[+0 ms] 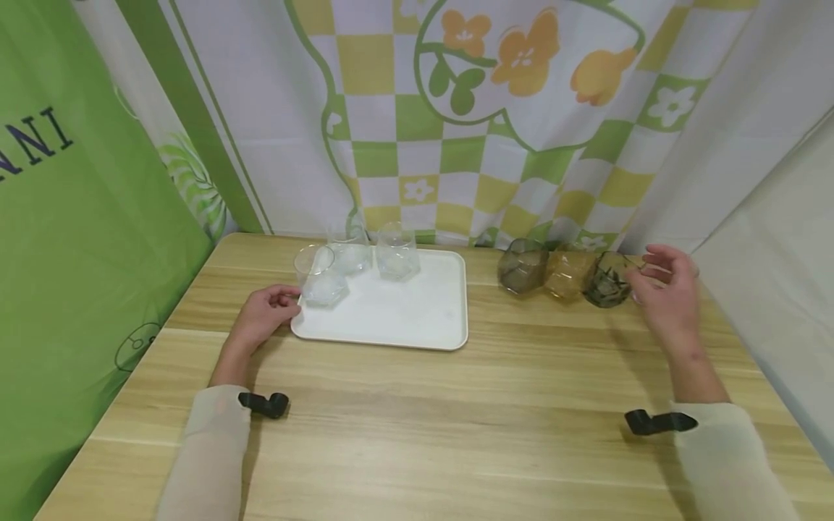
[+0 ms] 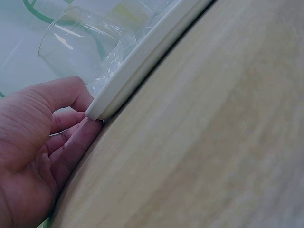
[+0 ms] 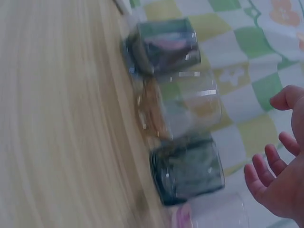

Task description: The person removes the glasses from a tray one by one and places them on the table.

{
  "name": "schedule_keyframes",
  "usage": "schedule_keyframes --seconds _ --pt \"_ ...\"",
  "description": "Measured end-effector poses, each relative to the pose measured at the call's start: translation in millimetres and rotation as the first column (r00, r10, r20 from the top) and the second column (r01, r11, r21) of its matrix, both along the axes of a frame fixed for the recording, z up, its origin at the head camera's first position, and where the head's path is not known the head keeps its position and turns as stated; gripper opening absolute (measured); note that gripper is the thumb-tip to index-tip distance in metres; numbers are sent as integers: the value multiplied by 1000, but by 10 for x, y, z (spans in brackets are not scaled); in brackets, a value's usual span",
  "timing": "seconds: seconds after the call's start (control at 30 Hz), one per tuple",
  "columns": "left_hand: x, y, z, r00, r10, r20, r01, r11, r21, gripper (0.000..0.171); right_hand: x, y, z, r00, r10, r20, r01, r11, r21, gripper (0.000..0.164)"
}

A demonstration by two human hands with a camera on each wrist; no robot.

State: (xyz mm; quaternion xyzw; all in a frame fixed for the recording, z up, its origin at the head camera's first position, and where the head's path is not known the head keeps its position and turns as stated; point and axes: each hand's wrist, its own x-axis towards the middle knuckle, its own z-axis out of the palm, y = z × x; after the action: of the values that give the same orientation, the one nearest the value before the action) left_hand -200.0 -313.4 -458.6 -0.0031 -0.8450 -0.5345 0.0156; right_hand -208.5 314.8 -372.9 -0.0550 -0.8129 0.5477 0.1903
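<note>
A white tray lies on the table with three clear faceted glasses on its left half: one in front, one behind and one to the right. At the tray's left front corner, my left hand pinches the rim between thumb and fingers. Right of the tray stand a smoky grey glass, an amber glass and a dark glass. Beyond the dark one, a pink-tinted clear glass shows in the right wrist view. My right hand hovers beside these glasses, fingers spread, holding nothing.
The wooden table extends toward me. A patterned curtain hangs right behind the tray and glasses. Green cloth hangs along the left side, and pale cloth along the right.
</note>
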Motion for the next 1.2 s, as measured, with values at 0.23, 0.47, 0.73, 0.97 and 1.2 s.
schedule_keyframes --seconds 0.23,0.47,0.73,0.97,1.2 --pt "-1 1 1 1000 2 2 -2 1000 1 37 -8 -212 28 992 115 50 -119 989 88 43" --pt "-18 -16 -35 1000 5 6 -5 1000 7 36 -86 -458 15 971 240 -1 -239 966 103 41" --pt "-56 -41 -67 1000 11 14 -11 1000 -5 35 -132 -708 -14 941 338 -8 -332 927 177 51" --pt "-49 -31 -53 1000 6 16 -5 1000 -7 36 -182 -964 -37 923 384 19 -380 904 196 52" --pt "-54 -43 -62 1000 10 26 -10 1000 -16 37 -272 -1213 -71 906 423 7 -417 889 191 51"
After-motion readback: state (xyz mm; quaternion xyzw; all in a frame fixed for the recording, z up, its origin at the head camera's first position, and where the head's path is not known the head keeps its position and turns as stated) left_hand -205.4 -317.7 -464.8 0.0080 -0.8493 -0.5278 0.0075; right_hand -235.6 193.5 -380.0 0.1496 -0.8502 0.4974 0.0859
